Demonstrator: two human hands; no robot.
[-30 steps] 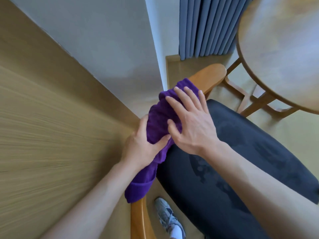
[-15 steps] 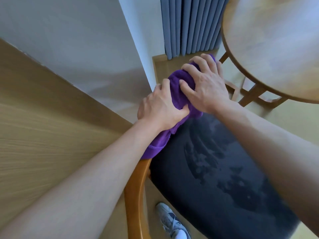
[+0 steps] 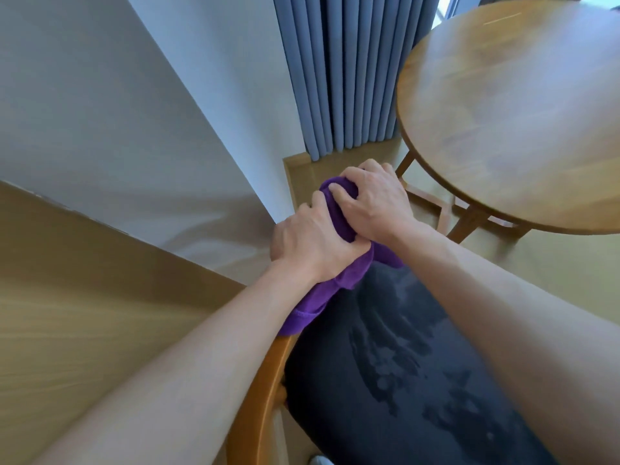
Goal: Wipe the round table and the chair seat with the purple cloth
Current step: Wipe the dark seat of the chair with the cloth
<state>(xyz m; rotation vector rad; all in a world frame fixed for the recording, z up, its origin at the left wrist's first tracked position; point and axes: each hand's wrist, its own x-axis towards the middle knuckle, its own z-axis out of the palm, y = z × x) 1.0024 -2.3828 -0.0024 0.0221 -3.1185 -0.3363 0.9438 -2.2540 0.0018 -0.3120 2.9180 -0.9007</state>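
Gripping purple cloth, both hands, chair seat

Home dining corner: round wooden table, cushioned chair, curtains.

The purple cloth is bunched and wrapped over the wooden frame at the far left edge of the chair seat, one hemmed end trailing down along that frame. The seat is a dark, near-black cushion with darker blotches across its middle, set in a curved orange-brown wooden rim. The round table, a light-brown wooden worktop on slanted wooden legs, stands beyond the seat's far right side.
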